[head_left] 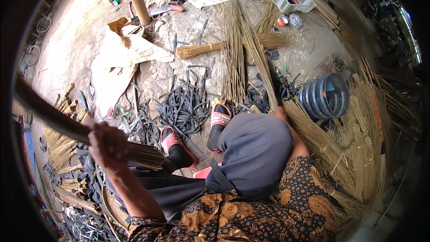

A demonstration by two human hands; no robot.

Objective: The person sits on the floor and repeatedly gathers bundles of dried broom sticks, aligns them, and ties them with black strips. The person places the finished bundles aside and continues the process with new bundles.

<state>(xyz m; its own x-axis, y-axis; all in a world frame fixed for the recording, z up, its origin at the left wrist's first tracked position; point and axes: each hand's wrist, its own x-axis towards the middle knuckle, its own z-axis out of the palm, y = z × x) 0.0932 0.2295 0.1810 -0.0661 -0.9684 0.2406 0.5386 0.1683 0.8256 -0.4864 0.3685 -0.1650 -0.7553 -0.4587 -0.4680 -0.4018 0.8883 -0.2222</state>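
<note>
Bare dusty ground is spreading around the seated person, littered with black rubber strips (186, 107) and loose sticks (237, 49). Near left, the left hand (107, 145) is clamping shut round a bundle of sticks (67, 125), whose long axis is running from far left down toward the feet, cut ends (150, 157) pointing right. The right hand (278, 113) is reaching right of the knee into a stick heap (322, 143); its fingers are hiding, so I cannot tell its grip

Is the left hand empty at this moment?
No. The left hand is closed around a bundle of thin straw-coloured sticks, whose long end runs up and away to the person's left.
</note>
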